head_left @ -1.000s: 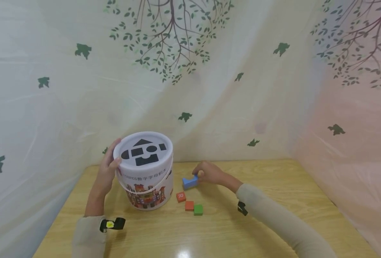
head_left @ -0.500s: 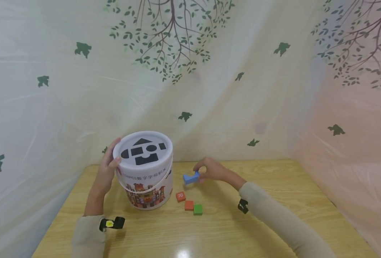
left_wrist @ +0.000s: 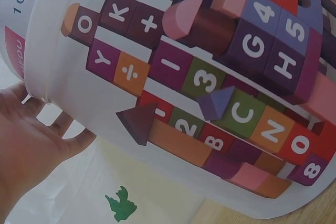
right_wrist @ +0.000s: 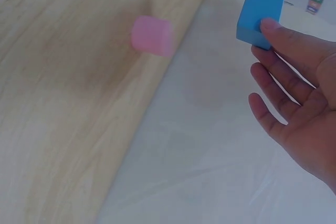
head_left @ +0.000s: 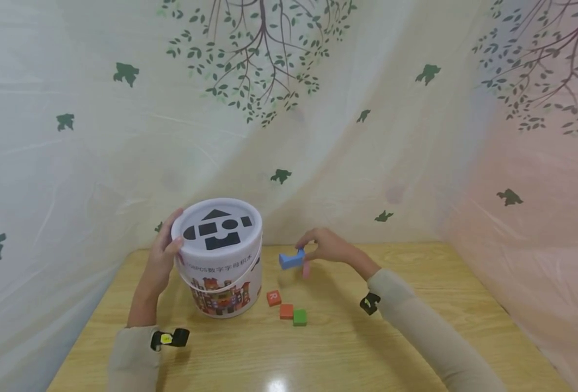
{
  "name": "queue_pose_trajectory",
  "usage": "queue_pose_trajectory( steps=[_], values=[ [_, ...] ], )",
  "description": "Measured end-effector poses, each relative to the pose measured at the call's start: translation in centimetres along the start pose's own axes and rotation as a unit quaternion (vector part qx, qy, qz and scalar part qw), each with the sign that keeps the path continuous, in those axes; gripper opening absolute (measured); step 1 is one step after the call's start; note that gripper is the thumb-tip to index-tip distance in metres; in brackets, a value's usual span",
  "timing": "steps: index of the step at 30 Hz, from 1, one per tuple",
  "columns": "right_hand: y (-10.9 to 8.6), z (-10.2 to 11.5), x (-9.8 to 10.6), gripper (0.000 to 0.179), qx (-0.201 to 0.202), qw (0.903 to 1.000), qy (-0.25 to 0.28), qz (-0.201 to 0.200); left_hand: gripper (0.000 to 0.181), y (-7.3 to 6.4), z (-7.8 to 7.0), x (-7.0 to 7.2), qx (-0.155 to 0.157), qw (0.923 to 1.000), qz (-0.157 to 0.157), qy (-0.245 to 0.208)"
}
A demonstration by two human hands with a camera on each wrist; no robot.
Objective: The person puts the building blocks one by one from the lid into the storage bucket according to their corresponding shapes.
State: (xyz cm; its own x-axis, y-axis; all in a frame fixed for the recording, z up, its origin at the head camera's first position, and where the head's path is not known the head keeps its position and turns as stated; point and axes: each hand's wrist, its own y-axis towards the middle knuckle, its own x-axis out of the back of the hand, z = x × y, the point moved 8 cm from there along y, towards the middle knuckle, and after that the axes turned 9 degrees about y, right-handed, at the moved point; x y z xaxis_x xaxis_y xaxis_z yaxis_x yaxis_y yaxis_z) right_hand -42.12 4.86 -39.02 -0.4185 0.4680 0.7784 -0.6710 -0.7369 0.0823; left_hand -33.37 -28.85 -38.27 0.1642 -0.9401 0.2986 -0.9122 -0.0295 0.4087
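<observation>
My left hand (head_left: 160, 258) grips the side of a white bucket (head_left: 220, 277) near its lid, thumb at the lid's edge. In the left wrist view the bucket's wall shows printed pictures of letter and number blocks, and the hand (left_wrist: 37, 135) lies against it. My right hand (head_left: 330, 247) holds a blue arch block (head_left: 291, 260) above the table, to the right of the bucket. Thumb and fingers pinch one end of the blue block (right_wrist: 262, 9) in the right wrist view. Below that hand a pink rounded block (right_wrist: 151, 35) stands on the table.
A red block (head_left: 274, 297) marked R, another red block (head_left: 286, 311) and a green block (head_left: 300, 317) lie right of the bucket on the wooden table (head_left: 392, 337). A pale curtain (head_left: 328, 163) with printed leaves hangs behind the table.
My right hand has lifted the blue arch block off the table, moving up and slightly right. The pink block has come into sight beneath it. My left hand stays on the bucket.
</observation>
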Motion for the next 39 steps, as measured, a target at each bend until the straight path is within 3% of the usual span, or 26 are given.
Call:
queue_pose_trajectory(
  steps=[9, 14, 27, 33, 39],
  values=[
    [0.0, 1.1, 2.2, 0.032, 0.0, 0.9999, 0.01, -0.008, 0.061, 0.0, -0.1, 0.0, 0.008, 0.9999, -0.002, 0.01],
    [0.6, 1.7, 3.8, 0.033, -0.004, 0.9994, 0.011, -0.033, 0.061, -0.1, -0.1, 0.0, 0.011, 0.9999, -0.002, 0.011],
    [1.5, 5.6, 7.4, 0.033, 0.034, 0.9968, 0.018, -0.071, 0.061, -0.1, 0.0, 0.0, 0.012, 0.9998, -0.003, 0.012],
    [2.1, 6.6, 8.5, 0.034, 0.036, 0.9966, 0.027, -0.069, 0.061, -0.1, 0.1, 0.1, 0.006, 1.0, 0.001, 0.001],
    [2.5, 9.0, 9.4, 0.033, 0.054, 0.996, 0.02, -0.068, 0.062, 0.0, 0.0, 0.0, 0.012, 0.9999, 0.0, 0.006]
  ],
)
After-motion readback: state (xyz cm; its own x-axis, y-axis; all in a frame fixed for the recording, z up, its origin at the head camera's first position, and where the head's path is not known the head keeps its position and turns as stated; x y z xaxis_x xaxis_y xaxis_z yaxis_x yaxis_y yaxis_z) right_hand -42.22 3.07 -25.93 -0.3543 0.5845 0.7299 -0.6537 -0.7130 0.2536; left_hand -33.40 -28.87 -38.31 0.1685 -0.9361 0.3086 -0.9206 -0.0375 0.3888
